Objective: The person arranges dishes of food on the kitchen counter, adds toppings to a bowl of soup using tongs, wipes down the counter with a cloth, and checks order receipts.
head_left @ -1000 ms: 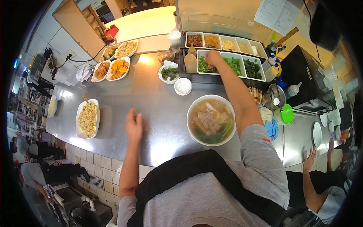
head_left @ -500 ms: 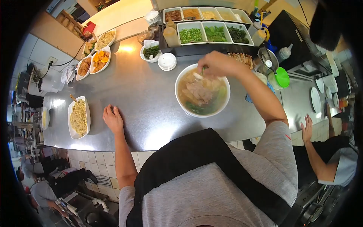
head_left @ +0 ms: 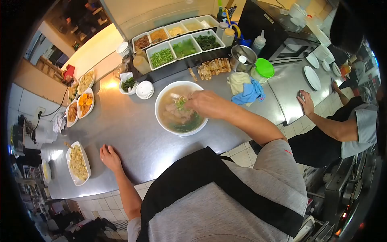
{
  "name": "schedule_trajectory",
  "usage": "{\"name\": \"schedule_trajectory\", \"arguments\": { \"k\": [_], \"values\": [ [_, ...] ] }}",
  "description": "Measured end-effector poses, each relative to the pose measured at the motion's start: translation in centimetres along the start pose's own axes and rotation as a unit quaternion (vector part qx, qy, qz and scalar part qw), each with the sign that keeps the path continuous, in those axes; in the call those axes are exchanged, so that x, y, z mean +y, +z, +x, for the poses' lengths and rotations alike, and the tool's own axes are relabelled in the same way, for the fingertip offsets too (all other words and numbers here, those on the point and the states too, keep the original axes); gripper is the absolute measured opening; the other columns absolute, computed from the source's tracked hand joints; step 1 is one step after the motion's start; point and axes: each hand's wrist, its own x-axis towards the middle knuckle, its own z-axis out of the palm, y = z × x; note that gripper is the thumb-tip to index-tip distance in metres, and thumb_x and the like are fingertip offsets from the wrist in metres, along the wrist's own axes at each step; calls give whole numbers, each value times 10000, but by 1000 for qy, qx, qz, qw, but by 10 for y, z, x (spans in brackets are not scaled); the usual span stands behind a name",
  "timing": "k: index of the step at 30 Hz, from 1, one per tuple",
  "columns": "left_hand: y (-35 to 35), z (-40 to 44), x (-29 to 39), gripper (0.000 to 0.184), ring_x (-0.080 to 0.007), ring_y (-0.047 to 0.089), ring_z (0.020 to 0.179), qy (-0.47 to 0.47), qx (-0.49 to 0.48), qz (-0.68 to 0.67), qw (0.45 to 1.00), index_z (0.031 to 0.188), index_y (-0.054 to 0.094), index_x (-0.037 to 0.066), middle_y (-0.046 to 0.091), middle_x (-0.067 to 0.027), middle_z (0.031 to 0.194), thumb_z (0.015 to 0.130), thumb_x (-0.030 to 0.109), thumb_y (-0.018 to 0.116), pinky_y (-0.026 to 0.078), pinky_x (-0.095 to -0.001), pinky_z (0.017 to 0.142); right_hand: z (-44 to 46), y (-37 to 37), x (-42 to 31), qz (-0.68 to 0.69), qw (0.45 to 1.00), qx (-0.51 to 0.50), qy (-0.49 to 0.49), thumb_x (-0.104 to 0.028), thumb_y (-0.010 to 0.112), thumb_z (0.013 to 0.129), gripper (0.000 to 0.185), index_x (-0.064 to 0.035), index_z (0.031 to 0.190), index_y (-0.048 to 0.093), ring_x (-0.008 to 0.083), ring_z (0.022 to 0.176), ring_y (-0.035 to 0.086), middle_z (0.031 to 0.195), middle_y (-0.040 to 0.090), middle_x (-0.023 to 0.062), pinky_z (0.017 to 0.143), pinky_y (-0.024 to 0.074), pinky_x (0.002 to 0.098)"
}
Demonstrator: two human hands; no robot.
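Observation:
A large white bowl of soup (head_left: 162, 121) stands on the steel counter, with sliced meat (head_left: 177, 114) and leafy greens in the broth. Over its right side is my right hand (head_left: 205, 104), fingers drawn together and pointing down at the meat. Chopped green onion (head_left: 180, 103) shows at the fingertips and on top of the meat; how much is still between the fingers is hidden. My left hand (head_left: 110, 156) rests on the counter with its fingers stretched out, holding nothing. Left of it sits a white dish of yellowish chopped salad (head_left: 79, 163) with a utensil handle.
Behind the bowl stand trays of chopped green onion (head_left: 162, 57) and other toppings. A squeeze bottle (head_left: 141, 64), small stacked plates (head_left: 144, 89) and a blue cloth (head_left: 248, 92) lie around it. At the right, a co-worker's hand (head_left: 306, 103) is at the counter's edge.
The camera view has turned and shifted. My right hand has come lower and nearer over the bowl, and a clump of green onion now shows on the meat. My left hand stays on the counter.

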Motion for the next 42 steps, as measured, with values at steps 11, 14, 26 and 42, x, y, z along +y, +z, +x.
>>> {"name": "schedule_trajectory", "arguments": {
  "k": [11,14,26,42],
  "values": [
    [-2,0,2,389,-361,431,1169,-12,-7,13,1000,1177,540,-1,481,-213,1258,895,265,505,347,-430,987,-68,-57,193,-167,851,176,465,-309,589,806,267,-56,854,658,368,813,619,867,631,199,731,496,448],
    [-8,-1,11,397,-356,427,1172,-18,-8,9,1000,1183,531,-6,473,-212,1262,894,266,507,344,-428,990,-85,-30,243,-183,868,140,440,-324,609,791,287,-48,846,663,372,840,618,892,631,211,743,498,456],
    [-9,-1,17,431,-364,398,1191,-17,-15,44,999,1227,490,5,438,-204,1293,890,272,511,312,-445,1008,89,-137,165,-170,929,175,280,-126,581,801,290,-100,1090,589,352,929,601,973,639,182,796,474,436],
    [-11,6,26,429,-373,391,1192,-32,-37,47,998,1243,469,6,428,-207,1291,886,239,517,310,-447,1004,229,-45,310,-197,902,30,384,-106,477,839,250,-39,968,680,305,970,627,1034,646,174,809,500,426]
  ]
}}
